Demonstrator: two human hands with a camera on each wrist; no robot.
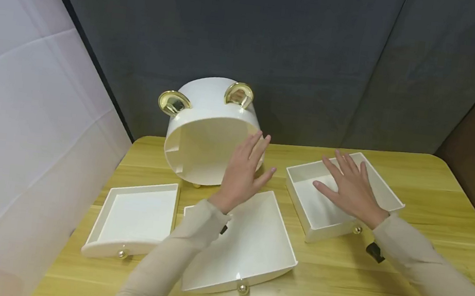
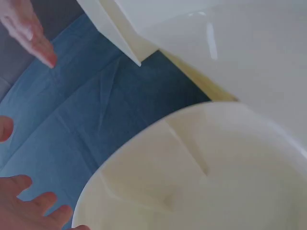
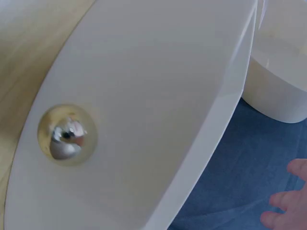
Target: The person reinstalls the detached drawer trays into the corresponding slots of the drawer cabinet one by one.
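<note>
Gold knob (image 3: 67, 134) fills only right-wrist view.

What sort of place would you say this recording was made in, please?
Probably a staged recording corner, not a lived-in room: a bare wooden table is hemmed in by a dark grey cloth backdrop and a white sheet, with only a white drawer organiser set out.
</note>
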